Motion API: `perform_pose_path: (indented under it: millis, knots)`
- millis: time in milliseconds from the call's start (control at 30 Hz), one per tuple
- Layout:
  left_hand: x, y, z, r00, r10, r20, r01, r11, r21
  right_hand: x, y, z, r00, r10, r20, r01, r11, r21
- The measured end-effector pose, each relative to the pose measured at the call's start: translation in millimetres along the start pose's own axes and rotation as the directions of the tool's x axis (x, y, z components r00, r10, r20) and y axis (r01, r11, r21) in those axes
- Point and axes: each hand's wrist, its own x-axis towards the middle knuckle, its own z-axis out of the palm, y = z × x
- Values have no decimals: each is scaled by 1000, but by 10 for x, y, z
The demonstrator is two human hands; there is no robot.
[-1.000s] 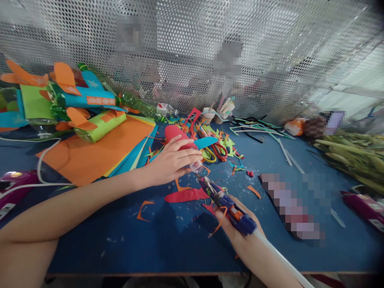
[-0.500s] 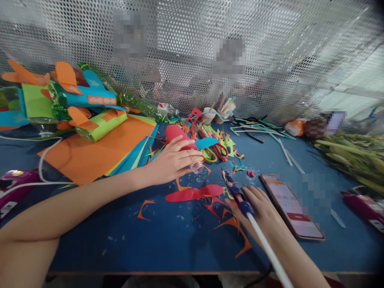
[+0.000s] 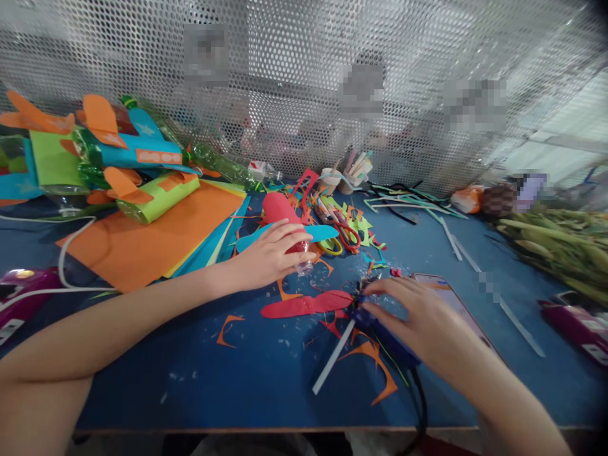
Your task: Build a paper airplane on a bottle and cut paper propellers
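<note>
My left hand (image 3: 278,253) is closed over the neck end of a clear plastic bottle (image 3: 304,263) wrapped in red paper. Blue paper wings (image 3: 323,232) stick out on both sides of it. A dark blue hot glue gun (image 3: 392,339) lies on its side, a white glue stick (image 3: 334,358) jutting out toward the lower left. Over its front end hovers my right hand (image 3: 418,304), thumb and fingers apart; whether the fingertips touch the gun is unclear. Between the hands lies a red paper propeller shape (image 3: 306,304).
Orange and other coloured paper sheets (image 3: 156,234) lie at left, beside finished bottle planes (image 3: 137,152). Scissors (image 3: 349,235) rest among paper scraps. A phone (image 3: 451,297) lies partly under my right arm. Perforated metal mesh (image 3: 294,82) stands behind the table.
The glue gun has turned, so its stick points lower left instead of lower right. My right hand has opened around it. The bottle has rolled slightly, showing both blue wings.
</note>
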Motion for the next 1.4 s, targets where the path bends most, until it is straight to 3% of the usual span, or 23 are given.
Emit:
perform_pose_path:
  millis: [100, 333, 467, 667, 867, 1067, 1233, 1400]
  knots:
    - [-24, -16, 35, 1000, -3, 21, 3, 1000, 6, 229, -240, 115, 967, -227, 116, 208, 966, 155]
    - [-46, -54, 103, 1000, -2, 21, 2, 1000, -3, 408, -169, 303, 928, -293, 231, 270, 954, 128]
    - [-48, -93, 118, 1000, 7, 7, -7, 1000, -5, 417, -181, 277, 914, -346, 210, 338, 938, 74]
    - [-40, -152, 105, 999, 10, -44, -9, 1000, 7, 430, -261, 349, 948, -305, 85, 308, 951, -18]
    - [-42, -191, 79, 997, 39, -64, -37, 999, 27, 507, -205, 421, 924, -377, 59, 368, 922, 123]
    - [-31, -208, 52, 998, 4, -56, -4, 1000, -3, 620, -217, 226, 971, -225, -83, 240, 888, 392]
    - [-59, -277, 33, 999, 23, -38, -25, 998, -51, 749, -208, 194, 977, -129, -173, 192, 885, 424]
    - [-77, -305, -40, 996, 81, 36, -76, 990, -116, 820, -199, 217, 984, -88, -157, 148, 891, 429]
